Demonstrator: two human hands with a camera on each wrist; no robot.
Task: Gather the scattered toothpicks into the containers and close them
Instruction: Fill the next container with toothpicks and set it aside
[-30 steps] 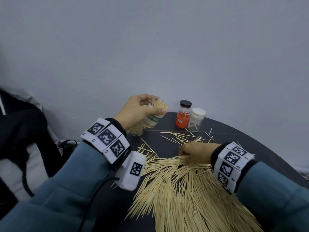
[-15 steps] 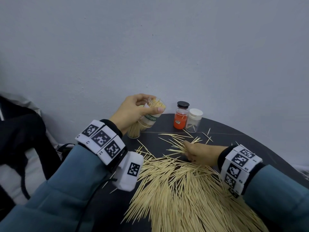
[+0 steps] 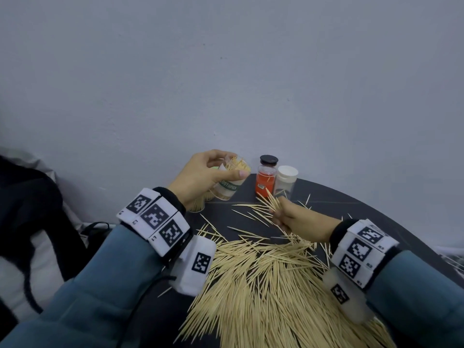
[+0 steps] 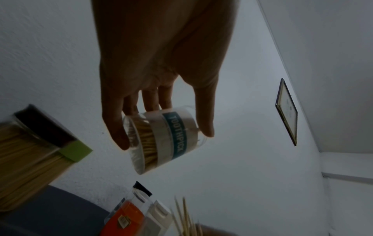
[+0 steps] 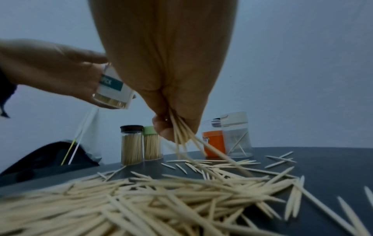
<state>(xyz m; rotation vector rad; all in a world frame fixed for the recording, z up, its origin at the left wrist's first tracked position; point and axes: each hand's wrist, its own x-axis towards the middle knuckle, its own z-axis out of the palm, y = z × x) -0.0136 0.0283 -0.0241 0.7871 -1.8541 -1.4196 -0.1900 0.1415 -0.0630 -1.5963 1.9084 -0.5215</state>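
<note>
Landmark: toothpick pile (image 3: 271,285) on desk (image 3: 376,222), nearest person. Behind pile, at desk's far edge: black-lidded jar (image 3: 266,179), white-lidded jar (image 3: 285,180) touching its right side. Left of these, above desk: left hand (image 3: 200,179) with labelled container (image 3: 229,182), tilted. Two filled containers (image 5: 141,143) standing below it. Between pile and jars: right hand (image 3: 298,219), toothpick bunch (image 3: 270,200) in grip. Stray toothpicks (image 3: 251,214) between pile and jars.

The right hand (image 5: 171,79) pinches a bundle of toothpicks (image 5: 181,137) above the dark bench (image 5: 333,161), where a loose pile (image 5: 141,199) lies spread. The left hand (image 5: 50,71) holds a labelled jar (image 5: 115,89) tilted in the air. Four more jars stand at the back by the wall.
</note>
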